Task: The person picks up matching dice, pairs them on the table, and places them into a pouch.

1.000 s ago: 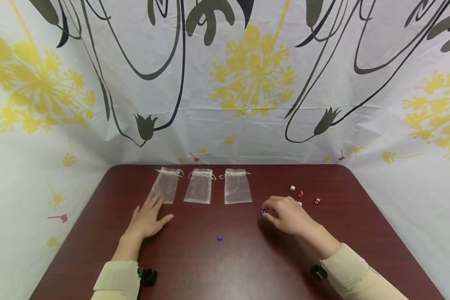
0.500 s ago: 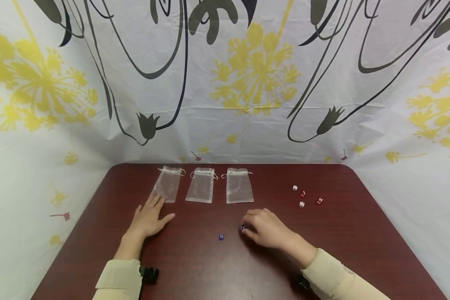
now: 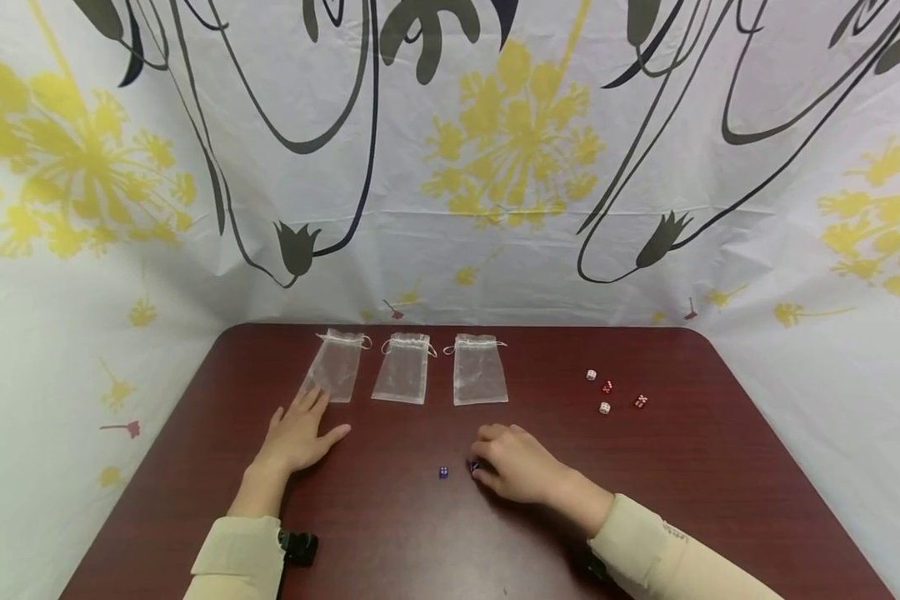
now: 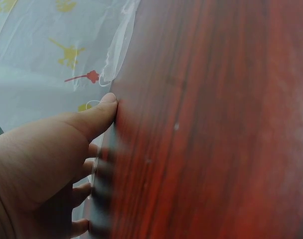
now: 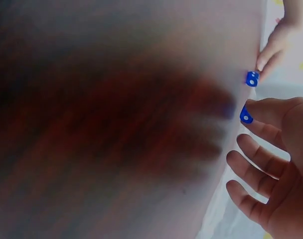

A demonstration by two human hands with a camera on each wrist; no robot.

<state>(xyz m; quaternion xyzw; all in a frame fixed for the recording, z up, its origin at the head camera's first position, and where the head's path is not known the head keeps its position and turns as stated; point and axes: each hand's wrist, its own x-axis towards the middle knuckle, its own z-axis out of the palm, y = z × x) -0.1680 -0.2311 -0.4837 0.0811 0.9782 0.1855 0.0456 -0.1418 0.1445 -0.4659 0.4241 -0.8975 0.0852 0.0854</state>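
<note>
Between thumb and index finger my right hand (image 3: 519, 467) pinches a blue die (image 5: 246, 115), low over the table just right of a second blue die (image 3: 443, 472). In the right wrist view that second blue die (image 5: 252, 78) shows beyond the thumb. My left hand (image 3: 294, 437) rests on the table with its fingers spread, the fingertips on the lower end of the leftmost sheer white drawstring bag (image 3: 336, 367). The left wrist view shows its thumb (image 4: 99, 115) straight and nothing in its grasp.
Two more sheer drawstring bags, a middle one (image 3: 401, 371) and a right one (image 3: 480, 371), lie flat in the row. At the right lie two white dice (image 3: 604, 408) and two red dice (image 3: 641, 402). A patterned curtain (image 3: 450, 167) hangs behind the dark red table (image 3: 390, 533).
My right hand has carried the blue die left and toward the front, from near the white and red dice to beside the other blue die. The left hand stays in place.
</note>
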